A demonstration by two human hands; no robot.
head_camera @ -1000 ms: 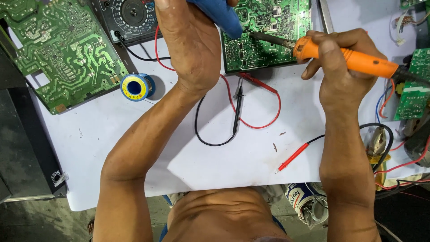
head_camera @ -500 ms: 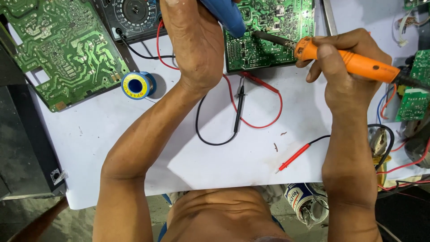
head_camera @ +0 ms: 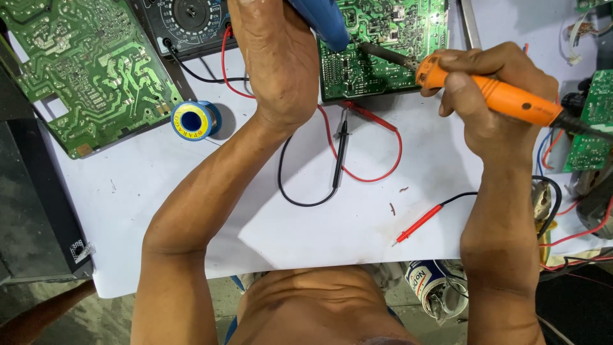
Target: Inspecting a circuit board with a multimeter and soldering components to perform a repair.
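Note:
My right hand (head_camera: 495,96) grips an orange soldering iron (head_camera: 491,92), its dark tip resting on the green circuit board (head_camera: 383,57) at the top middle. My left hand (head_camera: 274,57) is closed around a blue tool (head_camera: 322,22) whose nose points down onto the same board, close to the iron's tip. The upper part of the blue tool is cut off by the frame's edge.
A second green circuit board (head_camera: 76,70) lies at the top left, beside a multimeter (head_camera: 188,22). A solder spool (head_camera: 191,120) sits on the white tabletop (head_camera: 191,211). A black probe (head_camera: 340,150) and a red probe (head_camera: 418,225) lie with their leads mid-table. More boards and wires crowd the right edge.
Both hands and their tools have stayed on the board, with only a slight shift of view. Nothing was picked up or let go.

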